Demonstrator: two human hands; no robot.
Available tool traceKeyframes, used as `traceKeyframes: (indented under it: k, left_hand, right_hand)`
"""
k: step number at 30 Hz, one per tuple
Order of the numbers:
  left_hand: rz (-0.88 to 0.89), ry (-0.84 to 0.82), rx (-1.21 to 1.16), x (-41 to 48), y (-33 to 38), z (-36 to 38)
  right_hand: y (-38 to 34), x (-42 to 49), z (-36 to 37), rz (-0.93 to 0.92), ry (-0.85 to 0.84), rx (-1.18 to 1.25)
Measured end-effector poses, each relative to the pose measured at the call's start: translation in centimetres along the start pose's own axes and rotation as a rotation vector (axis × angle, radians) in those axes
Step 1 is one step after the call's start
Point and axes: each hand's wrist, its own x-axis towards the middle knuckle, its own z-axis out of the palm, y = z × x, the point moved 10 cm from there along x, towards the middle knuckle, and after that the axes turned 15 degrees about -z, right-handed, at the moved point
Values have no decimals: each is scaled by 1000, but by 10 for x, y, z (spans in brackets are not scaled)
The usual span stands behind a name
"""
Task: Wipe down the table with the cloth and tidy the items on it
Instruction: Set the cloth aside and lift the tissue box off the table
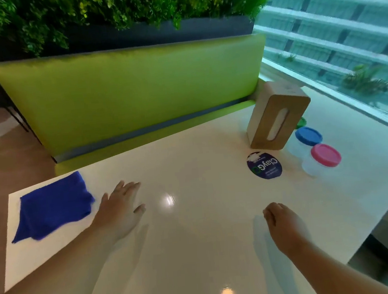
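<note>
Head view: both hands empty, the left hand (119,208) spread flat beside the blue cloth (52,208), the right hand (282,223) loosely curled, jars likely grouped beside the tissue box (275,115) to clear the table (190,171).

Two bare forearms in frame, entering from 7 and 5 o'clock. No sleeves visible on either arm up to the frame edge. Left hand (121,210): no rings, watch or bands, four fingers and the thumb visible, nails short and unpainted as far as the blur lets me tell. Right hand (283,223): seen from the back, wrist bare, no jewellery, fingertips hidden. Both hands soft with motion blur, finer detail unreadable.
</note>
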Motion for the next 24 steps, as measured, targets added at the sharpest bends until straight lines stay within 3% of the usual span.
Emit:
traceKeyframes:
  k: [11, 24]
  left_hand:
    - [173, 48, -181, -20, 196, -30]
    - [132, 13, -351, -13, 335, 5]
  right_hand:
    - [137, 21, -104, 282, 365, 216]
    - [226, 104, -114, 201, 250, 339]
